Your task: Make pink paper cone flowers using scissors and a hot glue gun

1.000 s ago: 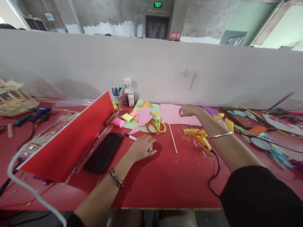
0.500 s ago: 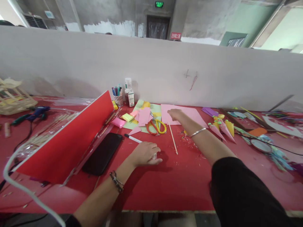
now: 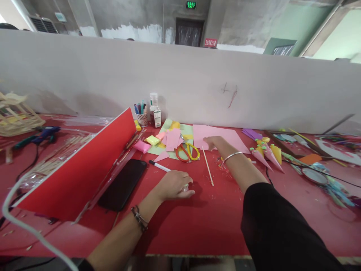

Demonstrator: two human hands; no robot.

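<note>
My left hand point(image 3: 176, 185) rests low over the red table, fingers curled round a small clear, whitish piece point(image 3: 185, 187) whose kind I cannot make out. Just behind it lies a white marker with a black cap point(image 3: 161, 166). My right hand point(image 3: 213, 143) reaches to the front edge of a pink paper sheet point(image 3: 228, 134); its fingers bend down together, and their tips are mostly hidden. A thin wooden stick point(image 3: 208, 168) lies close to those fingertips. Scissors with red and yellow handles point(image 3: 192, 151) are left of it, by cut pink paper pieces point(image 3: 172, 138).
A black phone point(image 3: 122, 184) lies beside a leaning red board point(image 3: 84, 169). Pink and yellow clay packets point(image 3: 141, 146), a pen cup point(image 3: 141, 119) and a bottle point(image 3: 155, 115) stand farther back. Pink cones point(image 3: 265, 152) lie on the right; a glue gun point(image 3: 45, 134) is far left.
My right hand has drawn back a little toward me, from over the pink sheet to its front edge. My left hand stays in place with the small clear piece.
</note>
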